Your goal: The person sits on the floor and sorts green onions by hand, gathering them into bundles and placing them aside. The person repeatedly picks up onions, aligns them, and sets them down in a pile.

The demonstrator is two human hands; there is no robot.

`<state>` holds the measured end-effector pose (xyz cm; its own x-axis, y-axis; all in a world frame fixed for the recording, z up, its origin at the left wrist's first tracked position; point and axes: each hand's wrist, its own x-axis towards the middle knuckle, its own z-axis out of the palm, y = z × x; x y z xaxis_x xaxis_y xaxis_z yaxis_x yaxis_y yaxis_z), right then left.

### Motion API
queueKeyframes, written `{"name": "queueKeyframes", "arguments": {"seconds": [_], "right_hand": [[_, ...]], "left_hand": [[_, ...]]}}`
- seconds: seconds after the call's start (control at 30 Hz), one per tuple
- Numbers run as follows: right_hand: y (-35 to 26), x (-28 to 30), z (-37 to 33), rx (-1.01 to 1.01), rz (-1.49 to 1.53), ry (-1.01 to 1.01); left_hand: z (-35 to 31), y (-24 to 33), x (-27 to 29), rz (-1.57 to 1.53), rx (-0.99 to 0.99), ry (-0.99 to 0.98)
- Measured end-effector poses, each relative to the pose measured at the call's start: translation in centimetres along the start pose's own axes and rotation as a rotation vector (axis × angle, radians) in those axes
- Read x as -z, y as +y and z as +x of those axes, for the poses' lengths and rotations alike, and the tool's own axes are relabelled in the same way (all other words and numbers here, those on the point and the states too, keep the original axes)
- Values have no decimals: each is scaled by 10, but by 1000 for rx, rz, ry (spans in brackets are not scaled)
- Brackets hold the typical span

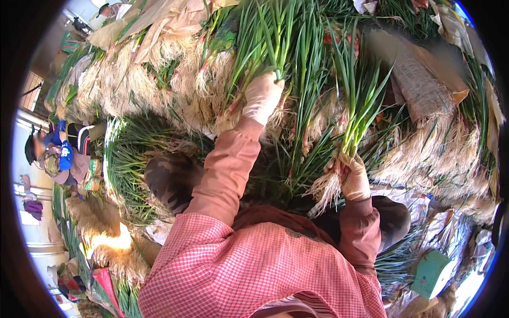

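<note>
Green-onion heap (305,69), roots (124,79) outward; brown paper (177,22) on top

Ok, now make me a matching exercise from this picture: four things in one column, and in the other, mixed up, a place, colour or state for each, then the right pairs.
Things
1. Left hand
2. Right hand
3. Checked garment
4. Turquoise object

Places, colours, states
A. Toward the lower right of the view
B. Closed around a bunch of plants near its pale roots
C. Pinkish red and white
D. At the green leaves in the upper middle of the view

Right pairs: 1-D, 2-B, 3-C, 4-A
</note>
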<state>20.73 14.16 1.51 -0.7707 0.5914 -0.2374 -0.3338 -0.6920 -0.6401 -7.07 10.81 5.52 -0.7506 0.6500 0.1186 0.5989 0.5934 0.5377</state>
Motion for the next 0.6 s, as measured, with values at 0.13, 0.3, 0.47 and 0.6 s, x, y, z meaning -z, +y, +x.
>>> {"name": "queueKeyframes", "arguments": {"seconds": [0.13,0.3,0.47,0.6], "right_hand": [[-6,-8,-6,62,17,-76],[-27,-6,-16,112,46,-106],[-48,11,-20,152,181,50],[-47,16,-18,142,187,-36]], "left_hand": [[-24,-2,27,-627,-191,172],[-84,5,72,-1322,-280,93],[-137,-6,24,-363,-844,-908],[-91,-11,-28,-282,-280,-117]]}}
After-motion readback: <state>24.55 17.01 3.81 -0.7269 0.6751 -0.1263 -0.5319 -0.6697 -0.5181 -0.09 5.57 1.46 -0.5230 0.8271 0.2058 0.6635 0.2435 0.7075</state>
